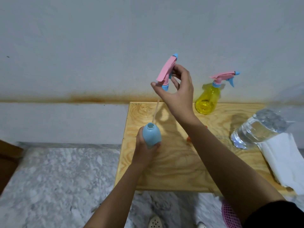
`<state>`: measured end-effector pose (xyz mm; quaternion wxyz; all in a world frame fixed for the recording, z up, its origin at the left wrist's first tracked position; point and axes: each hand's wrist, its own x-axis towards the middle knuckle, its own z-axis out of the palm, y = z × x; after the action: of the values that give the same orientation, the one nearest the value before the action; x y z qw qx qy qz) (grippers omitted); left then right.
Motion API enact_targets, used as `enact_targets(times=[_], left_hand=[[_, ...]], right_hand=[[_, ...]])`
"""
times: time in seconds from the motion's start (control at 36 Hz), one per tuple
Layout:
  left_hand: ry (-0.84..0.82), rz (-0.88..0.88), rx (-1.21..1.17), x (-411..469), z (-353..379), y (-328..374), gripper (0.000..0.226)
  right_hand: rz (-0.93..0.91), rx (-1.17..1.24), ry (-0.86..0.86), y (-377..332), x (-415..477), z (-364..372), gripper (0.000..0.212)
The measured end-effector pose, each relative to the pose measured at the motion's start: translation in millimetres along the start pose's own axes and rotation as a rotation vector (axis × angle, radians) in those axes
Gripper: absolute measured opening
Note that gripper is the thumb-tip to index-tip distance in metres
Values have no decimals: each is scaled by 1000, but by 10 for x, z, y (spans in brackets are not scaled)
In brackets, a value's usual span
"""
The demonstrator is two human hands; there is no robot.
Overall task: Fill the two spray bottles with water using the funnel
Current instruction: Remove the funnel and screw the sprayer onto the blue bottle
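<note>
upright, blue bottle [151,134], mouth up

Pale blue bottle [151,135]; pink-and-blue sprayer [166,71]; yellow bottle [207,99] at two o'clock; grained tan board [172,170]; grey marbled floor [57,178].

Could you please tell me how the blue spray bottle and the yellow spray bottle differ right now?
The blue bottle is opaque and open, its pink spray head lifted out by the right hand; the yellow bottle is see-through, its head screwed on. The blue bottle is gripped by the left hand; the yellow one stands untouched on the wooden board. Both have matching pink-and-blue heads.
</note>
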<state>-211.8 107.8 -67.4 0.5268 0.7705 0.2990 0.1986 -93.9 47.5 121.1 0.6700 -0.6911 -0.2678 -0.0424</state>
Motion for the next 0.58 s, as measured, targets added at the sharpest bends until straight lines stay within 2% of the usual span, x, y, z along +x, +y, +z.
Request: enact_targets(times=[0.19,0.31,0.58], left_hand=[[-10,-7,-28,3,0,13,86],[-10,-12,-17,7,10,18,87],[-5,-3,20,2,13,-41,96]], right_hand=[[35,11,-125,36,-176,68,65],[95,126,-76,70,-223,81,64],[-1,-15,-143,118,-191,87,68]])
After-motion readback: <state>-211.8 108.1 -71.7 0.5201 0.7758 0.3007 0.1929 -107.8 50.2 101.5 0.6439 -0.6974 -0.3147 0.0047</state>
